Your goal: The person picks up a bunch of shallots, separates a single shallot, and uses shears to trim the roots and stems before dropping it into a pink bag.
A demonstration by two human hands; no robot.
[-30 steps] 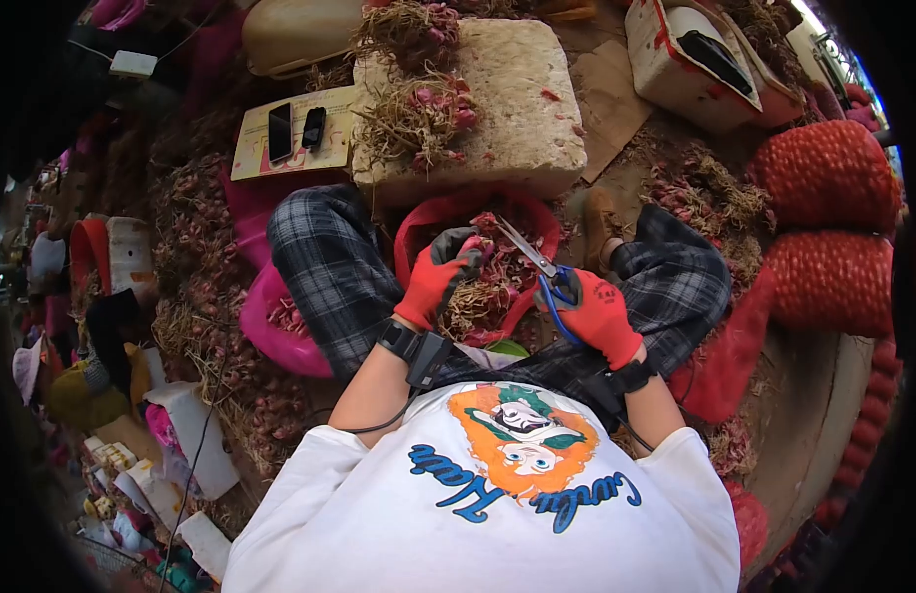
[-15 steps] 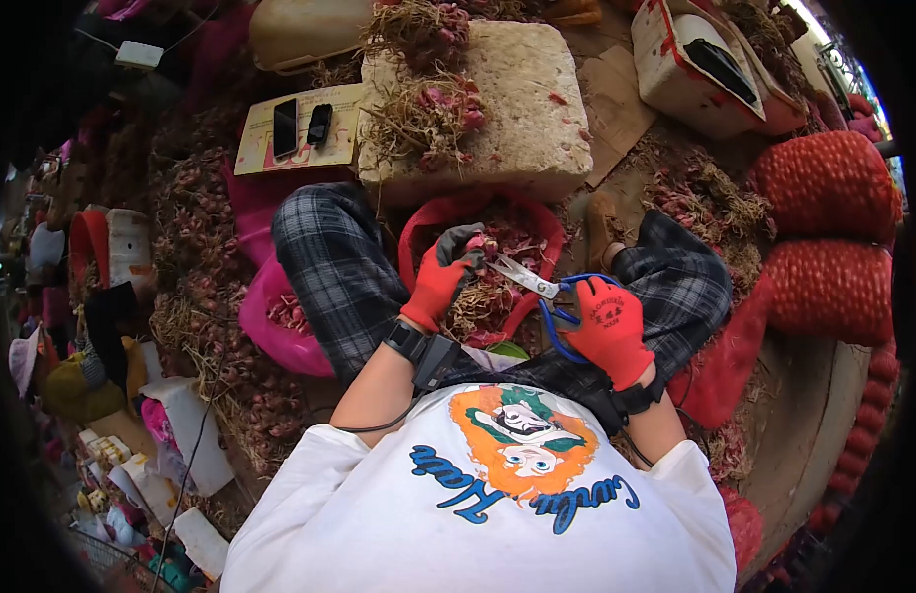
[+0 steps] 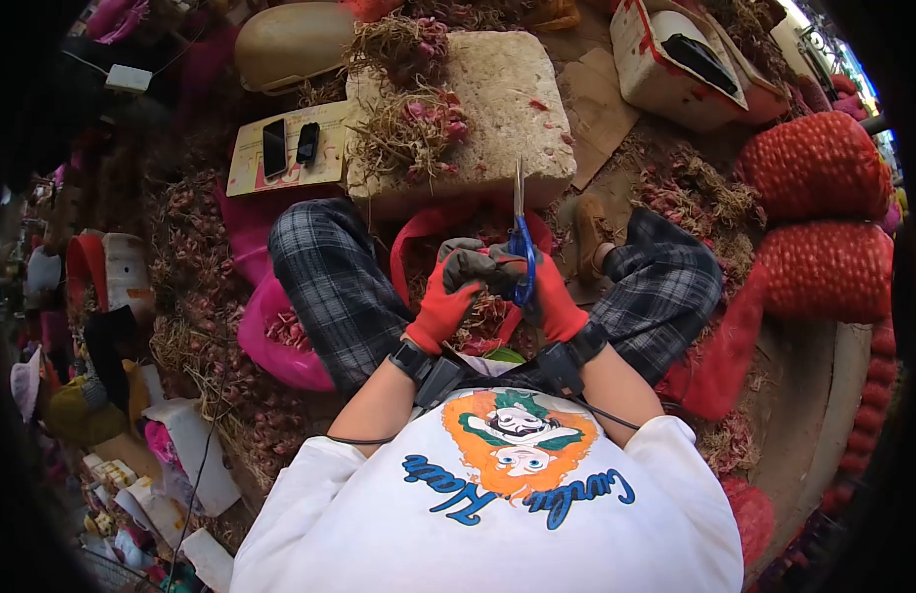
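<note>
My left hand (image 3: 448, 290), in a red glove with grey fingertips, is closed above a red-rimmed basket (image 3: 403, 259); what it pinches is too small to make out. Against it, my right hand (image 3: 544, 289), gloved the same way, holds blue-handled scissors (image 3: 522, 247) whose blades point up and away from me. The fingertips of both hands meet. Partly hidden by the hands, shallots and dry stalks (image 3: 485, 316) lie in the basket. Beyond it stands a pale foam block (image 3: 502, 109) with bunches of shallots (image 3: 428, 124) on its left side.
Left of the block, a phone (image 3: 274, 148) and a small black device (image 3: 307, 143) lie on a flat box (image 3: 245, 168). Shallots (image 3: 186, 267) cover the floor at left. Full red net sacks (image 3: 814, 168) are stacked at right, near a foam box (image 3: 641, 84).
My right hand has moved left to meet my left hand, and the scissors have turned from pointing left to pointing away from me. The view has shifted slightly.
</note>
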